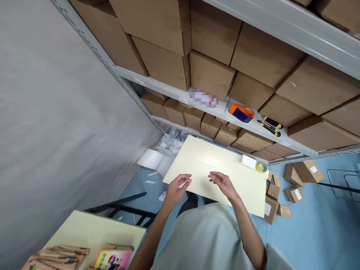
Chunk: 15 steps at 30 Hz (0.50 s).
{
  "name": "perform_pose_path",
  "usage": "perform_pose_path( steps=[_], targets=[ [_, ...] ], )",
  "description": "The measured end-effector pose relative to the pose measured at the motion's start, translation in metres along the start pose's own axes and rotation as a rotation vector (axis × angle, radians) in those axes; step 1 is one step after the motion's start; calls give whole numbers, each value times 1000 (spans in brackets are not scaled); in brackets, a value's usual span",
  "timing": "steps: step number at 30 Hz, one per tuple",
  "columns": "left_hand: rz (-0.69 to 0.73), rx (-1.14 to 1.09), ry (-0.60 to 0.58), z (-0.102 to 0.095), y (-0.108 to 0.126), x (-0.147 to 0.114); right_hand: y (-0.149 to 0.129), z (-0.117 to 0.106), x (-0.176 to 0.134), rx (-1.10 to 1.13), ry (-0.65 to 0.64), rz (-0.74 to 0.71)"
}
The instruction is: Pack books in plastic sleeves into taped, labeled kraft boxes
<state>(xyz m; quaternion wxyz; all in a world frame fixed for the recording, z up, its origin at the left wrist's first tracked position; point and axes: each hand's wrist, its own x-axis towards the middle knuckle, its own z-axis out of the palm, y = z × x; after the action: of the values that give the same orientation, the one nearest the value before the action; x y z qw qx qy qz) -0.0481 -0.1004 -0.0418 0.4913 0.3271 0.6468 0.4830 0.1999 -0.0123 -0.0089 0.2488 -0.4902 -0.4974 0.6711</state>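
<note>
- While both forearms reached forward from the near side, the left hand hung over the near left part of the pale yellow table, its thumb and fingertips slightly apart, pointing right.
- Facing it across a gap, the right hand was over the middle of the table, near side, its fingers loosely bent and pointing left; how the thumb stood against them could not be told.
- Whether either hand touched the tabletop could not be told.
- At the table's far right corner lay a white box, with a roll of yellowish tape just beside it on the right.
- Beyond the far edge rose a grey metal rack packed with brown cartons; on its shelf ledge sat an orange-and-blue tape dispenser, and to its right two black-and-yellow tools.
- Left of the table, toward the far side, white scraps lay heaped.
- On the right, small boxes stood on the blue floor.
- Near left, a second table bore stacks of colourful printed packets.
</note>
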Motion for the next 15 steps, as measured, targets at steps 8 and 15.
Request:
perform_pose_path(
  steps=[8,15],
  targets=[
    [-44,-78,321,-21,-14,-38,-6,31,27,-70,-345,31],
    [-88,-135,556,1,-26,-122,1,55,47,-184,-657,68]
  ],
)
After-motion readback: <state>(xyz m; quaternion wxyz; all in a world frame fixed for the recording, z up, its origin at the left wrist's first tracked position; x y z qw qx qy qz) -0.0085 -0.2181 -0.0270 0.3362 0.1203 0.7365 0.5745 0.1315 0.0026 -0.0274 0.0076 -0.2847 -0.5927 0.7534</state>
